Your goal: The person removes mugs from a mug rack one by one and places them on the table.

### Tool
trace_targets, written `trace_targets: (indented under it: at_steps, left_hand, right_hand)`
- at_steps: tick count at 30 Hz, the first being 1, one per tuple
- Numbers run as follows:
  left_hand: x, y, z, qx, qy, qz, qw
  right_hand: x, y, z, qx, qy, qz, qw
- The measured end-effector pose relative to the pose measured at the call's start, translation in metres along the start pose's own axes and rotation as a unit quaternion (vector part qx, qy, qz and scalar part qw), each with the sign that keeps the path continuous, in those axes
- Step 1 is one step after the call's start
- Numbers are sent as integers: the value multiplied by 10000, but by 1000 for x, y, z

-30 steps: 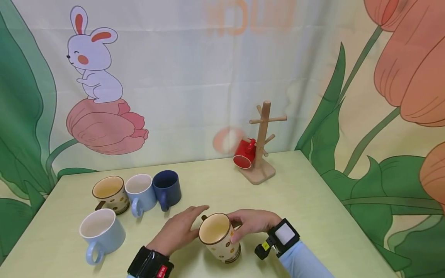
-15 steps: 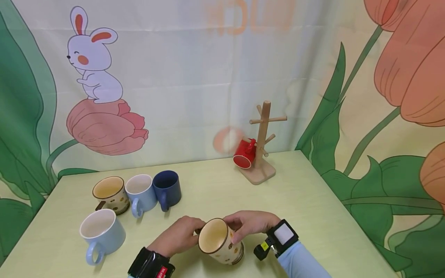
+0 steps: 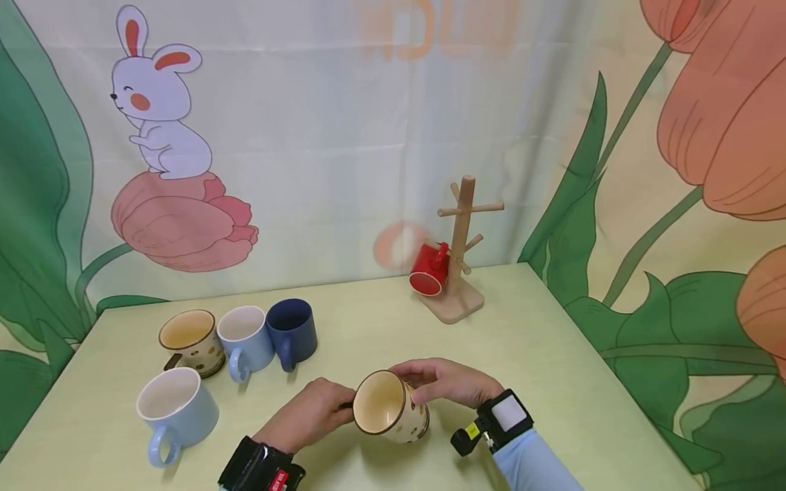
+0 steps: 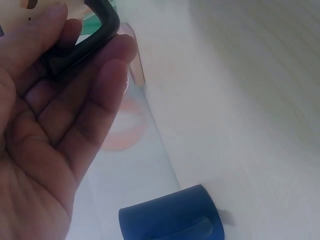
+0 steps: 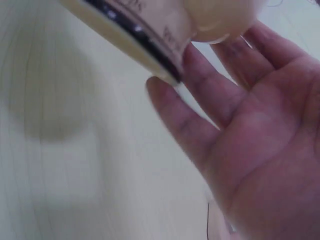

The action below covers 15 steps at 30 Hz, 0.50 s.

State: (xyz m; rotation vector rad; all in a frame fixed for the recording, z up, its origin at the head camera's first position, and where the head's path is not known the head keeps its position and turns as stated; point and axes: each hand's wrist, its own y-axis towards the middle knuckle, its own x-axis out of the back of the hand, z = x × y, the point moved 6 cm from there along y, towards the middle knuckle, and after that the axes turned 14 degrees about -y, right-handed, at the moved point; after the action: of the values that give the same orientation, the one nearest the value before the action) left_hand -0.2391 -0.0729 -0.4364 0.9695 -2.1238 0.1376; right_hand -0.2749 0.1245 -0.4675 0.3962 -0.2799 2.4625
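A cream mug with brown spots and a dark rim (image 3: 405,423) is tilted between the hands, its mouth facing me and a little left. My left hand (image 3: 310,412) pinches its dark handle (image 4: 82,52), which shows between thumb and fingers in the left wrist view. My right hand (image 3: 451,382) holds the mug's side near the base, thumb toward me and fingers behind, partly hidden. In the right wrist view the dark-banded base edge (image 5: 135,30) lies by the fingertips, above the table and its shadow.
A second spotted mug (image 3: 199,354), a light blue mug (image 3: 252,344) and a navy mug (image 3: 297,334) stand at left. A larger light blue mug (image 3: 187,416) is nearer. Behind, a red mug (image 3: 428,269) hangs on a wooden mug tree (image 3: 460,256). A printed curtain (image 3: 319,136) backs the table.
My left hand has closed from loose fingers beside the mug to a pinch on its handle. The mug has tipped further toward me and risen slightly, the right hand moving with it.
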Motion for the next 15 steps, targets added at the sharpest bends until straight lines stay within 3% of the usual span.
trace_targets:
  at_steps: [6,10,12,15]
  left_hand:
    - [3,-2,6,341,-58,7,9994]
    - [5,-4,10,558,-130,-113,9983]
    - [6,-6,11,672,-118,-211,9974]
    - [9,-10,11,850,25,-405,9956]
  right_hand:
    - [6,0,-5,-46,-140,-620,9980]
    - [12,0,-8,-402,-702,-1254,9888]
    - [16,-3,-10,-680,-1187,-1622,9772]
    - [19,-8,-8,-1231,-2364,-2042,9419]
